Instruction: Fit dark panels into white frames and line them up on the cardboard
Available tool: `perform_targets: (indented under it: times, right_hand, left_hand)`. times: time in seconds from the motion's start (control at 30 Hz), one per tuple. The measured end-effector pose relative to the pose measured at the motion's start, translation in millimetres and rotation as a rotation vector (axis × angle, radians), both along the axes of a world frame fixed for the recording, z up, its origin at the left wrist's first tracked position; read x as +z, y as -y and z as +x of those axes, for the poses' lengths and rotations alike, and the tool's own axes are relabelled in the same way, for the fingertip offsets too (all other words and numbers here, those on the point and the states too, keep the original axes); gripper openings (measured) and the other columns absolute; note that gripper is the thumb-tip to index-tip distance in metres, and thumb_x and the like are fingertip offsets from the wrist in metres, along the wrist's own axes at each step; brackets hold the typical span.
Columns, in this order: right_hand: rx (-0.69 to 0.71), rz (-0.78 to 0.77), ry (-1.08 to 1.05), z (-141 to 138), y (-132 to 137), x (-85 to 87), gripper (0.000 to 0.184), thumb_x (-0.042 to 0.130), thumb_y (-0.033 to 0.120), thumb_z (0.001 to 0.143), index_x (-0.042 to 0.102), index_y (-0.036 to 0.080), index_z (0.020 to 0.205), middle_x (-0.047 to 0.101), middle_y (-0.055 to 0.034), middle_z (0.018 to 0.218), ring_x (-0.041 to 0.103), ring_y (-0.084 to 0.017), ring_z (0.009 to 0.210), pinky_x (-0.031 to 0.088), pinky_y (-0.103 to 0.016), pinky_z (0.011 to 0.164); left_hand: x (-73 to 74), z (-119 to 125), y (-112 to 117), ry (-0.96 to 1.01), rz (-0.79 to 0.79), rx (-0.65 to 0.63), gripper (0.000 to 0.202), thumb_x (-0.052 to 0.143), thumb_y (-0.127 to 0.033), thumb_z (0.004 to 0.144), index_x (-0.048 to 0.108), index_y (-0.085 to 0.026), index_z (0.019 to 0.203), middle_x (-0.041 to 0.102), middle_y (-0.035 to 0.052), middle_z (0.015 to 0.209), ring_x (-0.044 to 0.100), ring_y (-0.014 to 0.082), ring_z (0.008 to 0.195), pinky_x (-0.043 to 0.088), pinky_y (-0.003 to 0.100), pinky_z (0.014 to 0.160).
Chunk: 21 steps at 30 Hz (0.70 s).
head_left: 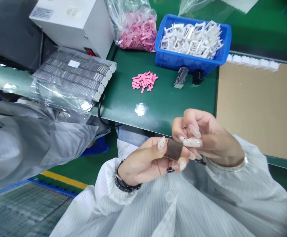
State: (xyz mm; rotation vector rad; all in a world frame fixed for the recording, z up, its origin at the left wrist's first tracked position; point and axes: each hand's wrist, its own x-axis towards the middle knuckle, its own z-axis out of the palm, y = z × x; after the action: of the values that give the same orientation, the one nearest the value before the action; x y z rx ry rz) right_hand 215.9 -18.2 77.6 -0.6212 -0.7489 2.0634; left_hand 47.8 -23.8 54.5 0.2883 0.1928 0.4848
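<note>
A small, thin, dark brownish rectangular plate is gripped by my left hand, thumb on its face and fingers behind. My right hand is pinched closed at the plate's upper right corner. Whatever lies between those right fingertips, if anything, is too small to make out. Both hands are in front of the green table's near edge, above my lap. On the table beyond them lie a loose pile of pink strips and a row of dark thin pieces.
A blue bin holds many white plastic frames. Left of it are a bag of pink strips, a white box-shaped device and a wrapped tray of parts. Brown board lies right; a co-worker's sleeve is left.
</note>
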Motion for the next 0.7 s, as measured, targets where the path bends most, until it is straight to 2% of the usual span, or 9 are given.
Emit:
perform_targets:
  times: [0.2, 0.47, 0.7]
  right_hand:
    - [-0.008, 0.007, 0.007, -0.1, 0.9, -1.4, 0.023, 0.069, 0.011, 0.078, 0.047, 0.017, 0.071, 0.058, 0.0048, 0.073, 0.062, -0.003, 0.049, 0.047, -0.007, 0.041]
    - [-0.001, 0.006, -0.044, 0.2, 1.6, -4.9, 0.018, 0.067, 0.007, 0.079, 0.052, 0.016, 0.074, 0.061, 0.0042, 0.076, 0.065, -0.004, 0.052, 0.05, -0.008, 0.044]
    - [0.014, 0.031, -0.079, 2.6, 3.3, -9.3, 0.016, 0.062, 0.002, 0.081, 0.055, 0.015, 0.077, 0.061, 0.0034, 0.079, 0.062, -0.002, 0.051, 0.052, -0.01, 0.046]
  left_hand:
    - [0.2, -0.7, -1.3, -0.01, 0.008, -0.03, 0.045, 0.064, -0.054, 0.079, 0.071, -0.01, 0.084, 0.053, 0.001, 0.061, 0.044, 0.0097, 0.059, 0.032, 0.024, 0.059]
    - [0.0, -0.5, -0.5, -0.028, 0.004, -0.024, 0.045, 0.065, -0.054, 0.078, 0.069, -0.01, 0.082, 0.053, 0.0006, 0.061, 0.043, 0.0088, 0.057, 0.031, 0.024, 0.058]
    - [-1.5, 0.3, 1.3, -0.046, 0.012, -0.024, 0.045, 0.065, -0.054, 0.078, 0.07, -0.01, 0.083, 0.05, -0.0006, 0.059, 0.041, 0.0087, 0.056, 0.031, 0.024, 0.058]
